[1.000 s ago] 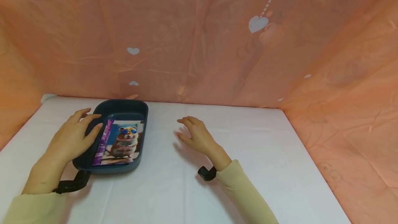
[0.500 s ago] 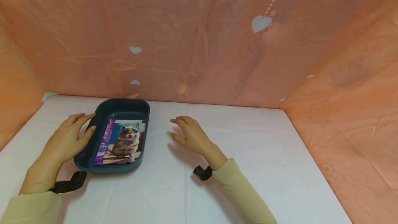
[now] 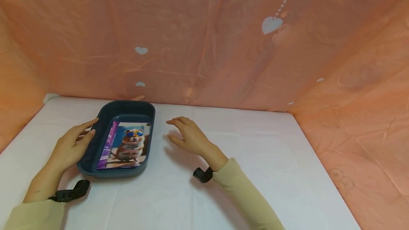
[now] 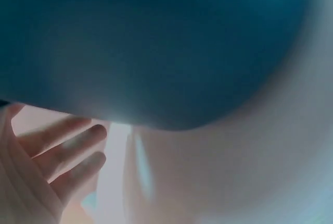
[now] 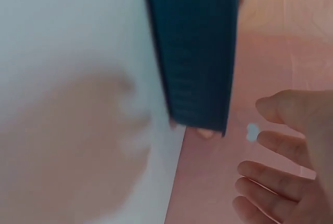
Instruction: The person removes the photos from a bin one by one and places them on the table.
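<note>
A dark blue-grey rectangular tray (image 3: 118, 174) stands toward the left of the white table. In it lies a glossy picture card (image 3: 130, 144) with a hamster in sunglasses and a purple strip along its left side. My left hand (image 3: 68, 148) is at the tray's left rim, thumb and forefinger tips at the edge; in the left wrist view its other fingers (image 4: 78, 146) stretch out beside the tray wall (image 4: 156, 52). To the right of the tray, my right hand (image 3: 191, 137) hovers above the table with loosely spread fingers, apart from the tray and holding nothing.
The white-covered table (image 3: 255, 173) extends to the right of the tray. Behind it and along the sides hangs an orange sheet (image 3: 191, 45) with white hearts. Each wrist carries a black camera mount, one of them the right mount (image 3: 202, 175).
My right hand has moved left, closer to the tray. My left hand, which overlapped the tray's left part, has drawn back to its rim. The tray appears slightly farther right in view.
</note>
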`<state>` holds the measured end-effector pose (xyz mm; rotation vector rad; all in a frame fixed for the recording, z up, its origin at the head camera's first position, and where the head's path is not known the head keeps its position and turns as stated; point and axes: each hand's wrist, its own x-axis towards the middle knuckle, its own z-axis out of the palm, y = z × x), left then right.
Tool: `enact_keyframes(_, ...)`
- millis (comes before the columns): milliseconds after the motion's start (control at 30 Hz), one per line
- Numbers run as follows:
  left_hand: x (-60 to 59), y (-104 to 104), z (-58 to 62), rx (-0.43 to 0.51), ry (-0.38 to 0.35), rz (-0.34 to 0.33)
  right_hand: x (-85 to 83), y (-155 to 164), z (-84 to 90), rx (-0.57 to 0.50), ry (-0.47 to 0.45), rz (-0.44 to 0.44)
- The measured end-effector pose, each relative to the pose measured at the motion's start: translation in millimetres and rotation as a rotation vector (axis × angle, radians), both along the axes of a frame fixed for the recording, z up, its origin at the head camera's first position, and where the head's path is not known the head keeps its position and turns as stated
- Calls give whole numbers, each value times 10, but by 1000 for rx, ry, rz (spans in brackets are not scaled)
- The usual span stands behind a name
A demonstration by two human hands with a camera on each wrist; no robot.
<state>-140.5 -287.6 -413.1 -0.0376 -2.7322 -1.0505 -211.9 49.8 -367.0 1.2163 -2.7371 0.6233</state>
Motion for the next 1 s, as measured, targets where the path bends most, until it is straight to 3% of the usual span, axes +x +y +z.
enact_keyframes(233, -16, -10, -39, 200, -110, 19, 14, -193, 118, -104, -126, 60)
enact_keyframes(433, -18, -20, -86, 312, -121, 30, 2, -429, 219, -297, -405, 116)
enact_keyframes(667, -17, -15, -128, 354, -149, 56, -78, -715, 316, -380, -576, 70)
enact_keyframes(1000, -17, 8, -141, 426, -158, 50, -235, -1059, 269, -462, -890, -54)
